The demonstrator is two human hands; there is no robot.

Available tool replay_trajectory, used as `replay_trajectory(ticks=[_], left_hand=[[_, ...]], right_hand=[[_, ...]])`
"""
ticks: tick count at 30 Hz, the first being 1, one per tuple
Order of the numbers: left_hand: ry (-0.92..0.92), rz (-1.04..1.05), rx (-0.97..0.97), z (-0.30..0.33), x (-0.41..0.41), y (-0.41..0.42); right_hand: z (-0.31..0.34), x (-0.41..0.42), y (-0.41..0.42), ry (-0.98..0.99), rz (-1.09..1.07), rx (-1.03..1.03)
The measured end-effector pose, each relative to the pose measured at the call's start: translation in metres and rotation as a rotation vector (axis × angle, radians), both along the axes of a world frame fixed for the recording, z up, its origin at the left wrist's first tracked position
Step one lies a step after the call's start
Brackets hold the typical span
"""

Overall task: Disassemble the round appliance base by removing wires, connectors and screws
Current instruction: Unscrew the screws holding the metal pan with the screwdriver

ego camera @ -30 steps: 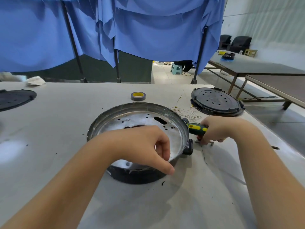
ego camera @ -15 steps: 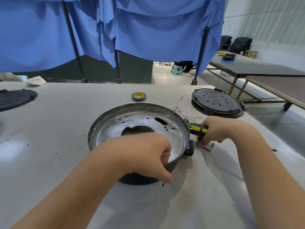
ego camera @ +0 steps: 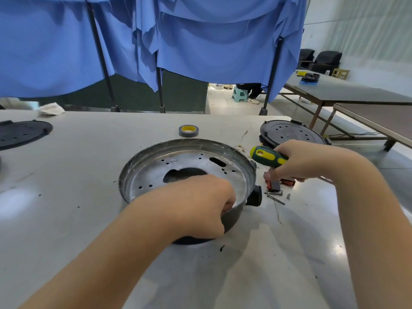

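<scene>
Lifting your right hand (ego camera: pixel 296 161), clamped round the green-and-yellow screwdriver (ego camera: pixel 268 156), has uncovered loose screws (ego camera: pixel 275 195) on the pale tabletop (ego camera: pixel 89 166); fasteners are probably coming out. Your left hand (ego camera: pixel 200 208) now hooks its fingers over the near rim of the round metal appliance base (ego camera: pixel 187 161) at centre. Nearby lie thin wires (ego camera: pixel 242 148), a black lid (ego camera: pixel 289 132) and grey tape (ego camera: pixel 188 130).

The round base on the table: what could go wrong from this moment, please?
1. The left hand grips the thin metal rim of the round base; the edge might cut the fingers if the base slips.
2. Loose screws lie by the right hand, which holds the screwdriver; a sweep of the arm could scatter them.
</scene>
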State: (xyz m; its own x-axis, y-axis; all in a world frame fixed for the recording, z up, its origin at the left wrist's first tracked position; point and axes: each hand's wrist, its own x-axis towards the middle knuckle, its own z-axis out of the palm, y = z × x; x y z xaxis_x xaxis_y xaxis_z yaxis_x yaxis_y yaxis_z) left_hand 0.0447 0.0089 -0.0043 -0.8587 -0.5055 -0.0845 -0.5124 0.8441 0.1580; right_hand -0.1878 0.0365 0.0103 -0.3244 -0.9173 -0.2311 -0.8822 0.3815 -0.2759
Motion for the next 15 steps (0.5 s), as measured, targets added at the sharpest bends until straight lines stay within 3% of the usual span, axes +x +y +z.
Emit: replay_trajectory(ticks=[8, 15], left_hand=[[0.200, -0.005, 0.010, 0.019, 0.012, -0.011], [0.363, 0.025, 0.056, 0.030, 0.023, -0.020]], right_hand=[[0.014, 0.012, 0.006, -0.015, 0.085, -0.076], [0.021, 0.023, 0.011, -0.196, 0.135, -0.130]])
